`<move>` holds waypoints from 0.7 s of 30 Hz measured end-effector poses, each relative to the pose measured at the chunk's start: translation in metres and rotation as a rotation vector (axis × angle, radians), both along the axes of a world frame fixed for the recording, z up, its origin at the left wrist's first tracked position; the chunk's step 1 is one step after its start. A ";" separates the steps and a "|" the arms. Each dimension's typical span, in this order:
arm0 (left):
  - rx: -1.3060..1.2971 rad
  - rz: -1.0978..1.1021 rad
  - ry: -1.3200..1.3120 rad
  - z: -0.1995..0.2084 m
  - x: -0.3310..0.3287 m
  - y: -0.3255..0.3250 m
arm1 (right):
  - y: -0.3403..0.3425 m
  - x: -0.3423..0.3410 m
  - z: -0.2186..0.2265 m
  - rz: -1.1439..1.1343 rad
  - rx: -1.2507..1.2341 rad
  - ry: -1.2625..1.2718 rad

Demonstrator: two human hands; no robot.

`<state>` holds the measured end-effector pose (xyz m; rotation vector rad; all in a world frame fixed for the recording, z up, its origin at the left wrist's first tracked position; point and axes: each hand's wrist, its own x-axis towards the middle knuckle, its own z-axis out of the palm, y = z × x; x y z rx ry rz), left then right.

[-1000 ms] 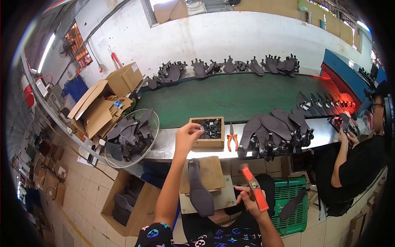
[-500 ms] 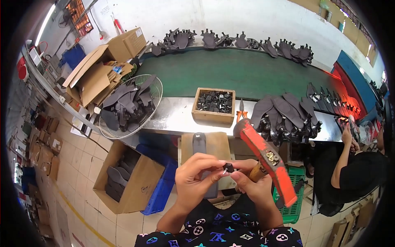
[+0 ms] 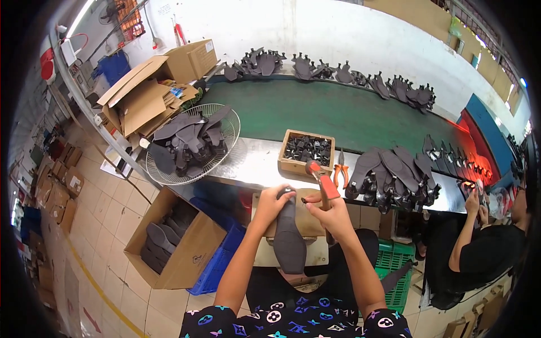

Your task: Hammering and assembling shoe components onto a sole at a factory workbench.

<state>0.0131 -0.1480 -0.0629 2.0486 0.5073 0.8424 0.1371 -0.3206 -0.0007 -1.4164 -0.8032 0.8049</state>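
Sole [image 3: 289, 239] in L hand [image 3: 274, 204], hammer [image 3: 328, 188] in R hand [image 3: 333, 218], both curled

The left hand [image 3: 276, 204] has let go of the small black pinned piece [image 3: 305, 201] and now grips the narrow end of the grey shoe sole [image 3: 289, 242]; the right hand [image 3: 333, 218] pinches that piece alone, its red hammer [image 3: 329, 187] now farther from the camera

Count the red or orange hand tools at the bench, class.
2: a hammer held in the person's right hand, and pliers lying just right of the wooden box. Others may be hidden under the piled soles.
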 end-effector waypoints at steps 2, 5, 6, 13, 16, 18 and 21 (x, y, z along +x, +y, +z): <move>-0.057 0.038 -0.008 -0.010 -0.002 -0.005 | 0.013 0.004 -0.011 0.024 -0.043 -0.062; -0.116 -0.004 -0.022 -0.003 -0.004 -0.030 | 0.029 0.016 -0.033 0.060 0.120 -0.179; -0.072 0.034 0.004 -0.012 -0.007 -0.029 | 0.029 0.018 -0.032 0.118 0.052 -0.172; -0.139 -0.037 0.035 -0.008 -0.009 -0.025 | 0.031 0.023 -0.035 0.108 0.150 -0.688; -0.180 -0.042 0.080 0.000 -0.012 -0.027 | 0.031 0.018 -0.027 0.127 0.098 -0.710; -0.168 -0.029 0.068 0.003 -0.012 -0.028 | 0.031 0.020 -0.026 0.139 0.076 -0.724; -0.165 -0.033 0.054 -0.001 -0.013 -0.027 | 0.029 0.017 -0.020 0.167 0.051 -0.763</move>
